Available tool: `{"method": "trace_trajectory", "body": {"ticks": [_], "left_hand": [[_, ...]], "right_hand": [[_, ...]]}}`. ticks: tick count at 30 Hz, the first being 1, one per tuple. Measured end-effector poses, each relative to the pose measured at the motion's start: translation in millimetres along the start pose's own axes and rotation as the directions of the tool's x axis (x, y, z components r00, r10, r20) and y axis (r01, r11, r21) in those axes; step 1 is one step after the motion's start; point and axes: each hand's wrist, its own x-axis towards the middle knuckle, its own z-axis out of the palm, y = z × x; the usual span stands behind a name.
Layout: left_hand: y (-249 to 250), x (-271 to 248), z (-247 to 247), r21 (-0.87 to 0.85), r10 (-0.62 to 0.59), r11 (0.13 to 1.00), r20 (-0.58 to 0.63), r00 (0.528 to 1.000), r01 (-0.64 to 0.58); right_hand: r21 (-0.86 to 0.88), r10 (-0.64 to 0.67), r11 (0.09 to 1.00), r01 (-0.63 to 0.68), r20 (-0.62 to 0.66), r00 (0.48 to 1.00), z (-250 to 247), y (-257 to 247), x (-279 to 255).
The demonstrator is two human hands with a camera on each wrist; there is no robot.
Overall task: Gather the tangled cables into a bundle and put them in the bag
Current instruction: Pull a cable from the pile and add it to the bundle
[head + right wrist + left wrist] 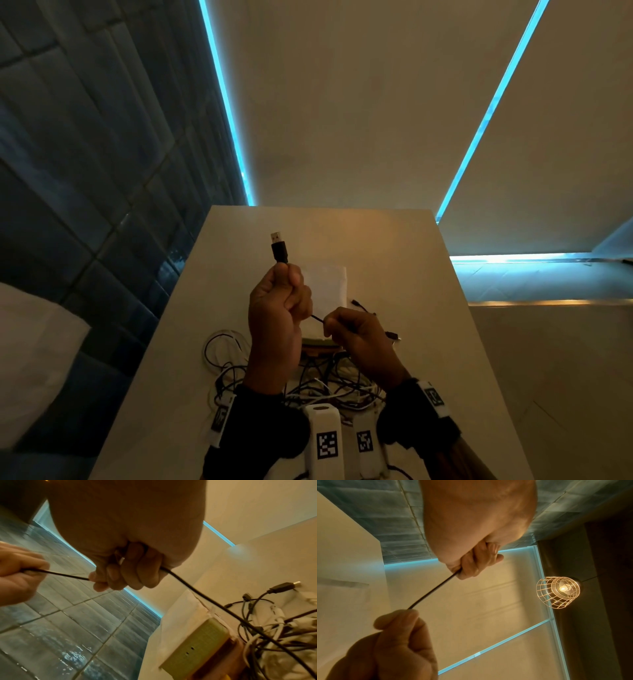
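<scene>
My left hand [279, 301] is raised above the table and grips a black cable just below its USB plug [278, 247], which points up. The black cable [435, 590] runs taut from that fist to my right hand [349, 334], which grips it a short way along. From the right hand [123, 574] the cable [214, 603] drops into a tangled pile of black and white cables [318, 383] on the table near me. A white paper bag [327, 287] lies flat behind the hands.
The pale table [411, 260] is narrow, with a dark tiled wall [85, 154] to its left. A loose USB plug [283, 586] lies at the pile's edge. A yellow-green box [197, 650] sits by the bag. A wire-cage lamp [559, 592] hangs overhead.
</scene>
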Motion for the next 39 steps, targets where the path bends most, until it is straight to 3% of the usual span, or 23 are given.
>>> {"method": "trace_trajectory", "body": {"ticks": [8,15,20,24,28,31,35,39], "left_hand": [[10.1,5.5,-8.4,-0.052,-0.018,0.998,0.022,1.000,0.019],[16.8,10.1,-9.1,0.009,-0.109,0.994,0.011,0.994,0.109],[15.5,14.7,-13.1,0.106,-0.182,0.977,-0.043,0.982,0.186],[8.8,10.5,-8.3,0.261,-0.257,0.928,-0.072,0.964,0.267],[5.1,7.0,-2.6,0.431,-0.330,0.842,-0.065,0.942,0.325],[6.4,6.3,-2.7,0.326,-0.299,0.894,-0.078,0.951,0.308],[9.4,5.0,-6.1,-0.048,-0.274,0.960,0.017,0.962,0.274],[10.9,2.7,-6.0,-0.076,-0.192,0.978,0.046,0.980,0.195]], "right_hand": [[-0.111,0.010,0.994,-0.011,-0.003,1.000,3.5,30.4,1.1],[-0.237,0.159,0.955,-0.181,-0.110,0.981,-3.1,54.3,1.0],[-0.057,0.134,0.986,-0.157,-0.285,0.949,-14.0,11.1,13.5],[0.104,0.042,0.994,-0.012,-0.296,0.954,-13.7,-37.4,13.7],[0.134,-0.090,0.983,0.123,-0.229,0.969,-9.7,-73.4,7.7],[0.171,-0.136,0.973,0.158,-0.135,0.981,-6.0,-79.9,1.2],[0.194,-0.013,0.981,-0.005,0.092,0.996,2.6,-67.6,-4.6],[0.174,0.081,0.978,-0.111,0.171,0.982,12.7,-54.2,-8.7]]}}
